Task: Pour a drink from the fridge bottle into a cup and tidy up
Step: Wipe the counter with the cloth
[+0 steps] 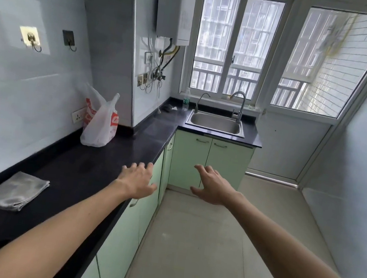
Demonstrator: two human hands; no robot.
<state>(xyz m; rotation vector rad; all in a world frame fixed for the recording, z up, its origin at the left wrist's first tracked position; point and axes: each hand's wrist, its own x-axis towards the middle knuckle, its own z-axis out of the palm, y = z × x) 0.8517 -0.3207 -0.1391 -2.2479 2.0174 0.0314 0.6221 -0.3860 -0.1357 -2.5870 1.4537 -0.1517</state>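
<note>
Both hands empty, nothing fetched yet.

My left hand (138, 179) hovers spread over the worktop (95, 162) edge, and my right hand (212, 186) hangs open over the floor, neither holding anything. No fridge or cup is in view; a small bottle (186, 99) stands far ahead of my left hand, beside the sink (215, 123), though I can't tell if it's the one. I judge I must first find the fridge.

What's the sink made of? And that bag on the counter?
The sink looks like brushed stainless steel: grey, with a dull metal sheen. The bag looks like thin plastic film: white, crinkled and half see-through, with red print.
</note>
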